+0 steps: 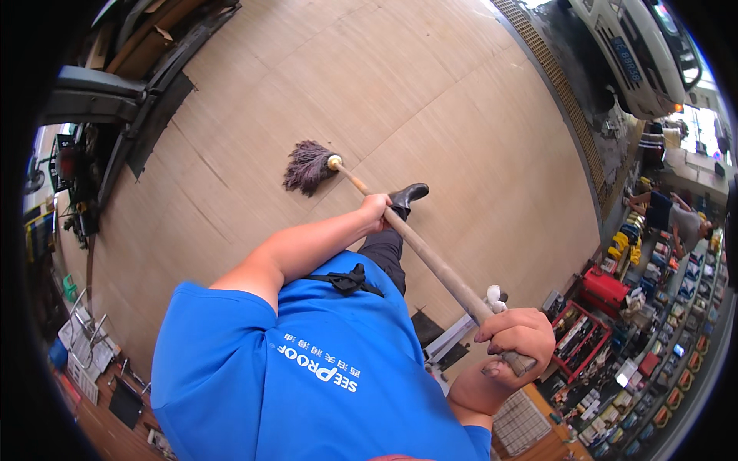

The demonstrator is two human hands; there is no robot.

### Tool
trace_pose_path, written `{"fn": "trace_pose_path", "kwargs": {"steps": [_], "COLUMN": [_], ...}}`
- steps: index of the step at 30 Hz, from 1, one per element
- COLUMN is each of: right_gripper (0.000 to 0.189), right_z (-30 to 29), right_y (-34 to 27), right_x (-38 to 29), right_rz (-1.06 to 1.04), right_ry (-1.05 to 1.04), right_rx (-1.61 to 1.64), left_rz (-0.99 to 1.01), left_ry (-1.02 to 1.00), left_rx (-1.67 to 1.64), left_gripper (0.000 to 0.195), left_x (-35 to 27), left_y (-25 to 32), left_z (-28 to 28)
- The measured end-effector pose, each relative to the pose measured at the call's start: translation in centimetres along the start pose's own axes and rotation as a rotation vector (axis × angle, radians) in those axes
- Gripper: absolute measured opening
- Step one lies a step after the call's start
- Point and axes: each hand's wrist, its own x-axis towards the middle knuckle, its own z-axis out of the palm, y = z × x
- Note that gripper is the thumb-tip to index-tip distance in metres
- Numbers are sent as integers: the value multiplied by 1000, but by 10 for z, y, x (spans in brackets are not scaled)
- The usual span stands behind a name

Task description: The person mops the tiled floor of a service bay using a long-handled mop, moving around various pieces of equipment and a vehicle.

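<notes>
A string mop with a purple-grey head (311, 167) lies against the beige floor ahead of me. Its long wooden handle (435, 265) runs from a pale collar at the head back up toward my body. My left hand (376, 208) is wrapped around the shaft partway down. Near my chest, my right hand (516, 346) grips the handle's top end, and the blunt tip shows below the curled fingers. One black boot (410, 194) shows beside the shaft, just past my left hand.
A metal floor grate (568, 104) runs along the right, with a white vehicle (631, 57) beyond it. A red toolbox (604, 290), a red tool tray (579, 340) and shelves of goods line the lower right. Another person (683, 222) stands there. A metal lift arm (98, 95) is at left.
</notes>
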Motion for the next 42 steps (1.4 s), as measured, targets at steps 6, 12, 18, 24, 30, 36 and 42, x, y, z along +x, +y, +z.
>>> {"fn": "trace_pose_path", "kwargs": {"steps": [6,12,18,24,30,36,42], "right_gripper": [24,19,27,24,33,34,36], "right_z": [-170,-315,-470,-639,-728,-747,-844], "right_y": [85,167,217,255,296,375,342], "right_x": [84,139,190,244,368,438,473], "right_rz": [163,279,277,242,311,279,162], "right_ry": [-100,-180,-58,20,-48,-224,-337], "right_rx": [142,263,117,-74,-315,-599,-647], "left_rz": [49,112,176,76,-30,11,158], "left_ry": [164,350,282,158,-138,-258,-313], "left_rx": [-120,-324,-216,-48,8,252,160], "left_gripper": [26,25,24,36,11,10,9], "left_x": [94,152,221,282,403,442,387], "left_y": [37,78,127,180,274,383,407], "left_z": [108,226,421,673,890,1056,1142]}}
